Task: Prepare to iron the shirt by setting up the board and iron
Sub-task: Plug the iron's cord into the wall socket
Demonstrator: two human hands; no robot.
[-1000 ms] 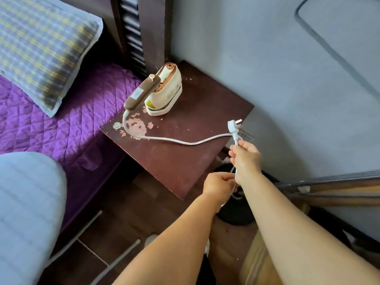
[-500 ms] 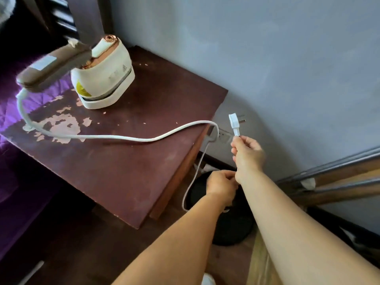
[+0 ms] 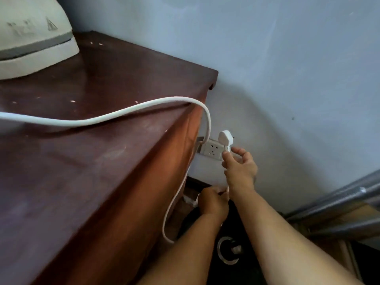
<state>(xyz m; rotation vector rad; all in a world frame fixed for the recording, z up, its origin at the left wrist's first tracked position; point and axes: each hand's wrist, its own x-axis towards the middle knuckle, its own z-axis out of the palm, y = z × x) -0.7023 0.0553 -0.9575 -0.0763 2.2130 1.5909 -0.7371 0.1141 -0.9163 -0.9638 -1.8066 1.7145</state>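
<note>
Plugging-in is our step: our right hand point(image 3: 239, 168) has its grip pinched on the white plastic plug point(image 3: 225, 138), our left hand point(image 3: 213, 202) gripping the white cord point(image 3: 115, 115) below; next, prongs must meet the white wall socket point(image 3: 211, 151) just left.

Soft daylight, motion blur, wide-angle warp

Pale blue-grey wall point(image 3: 287, 58) behind a worn reddish-brown wooden nightstand point(image 3: 92, 161)
</note>
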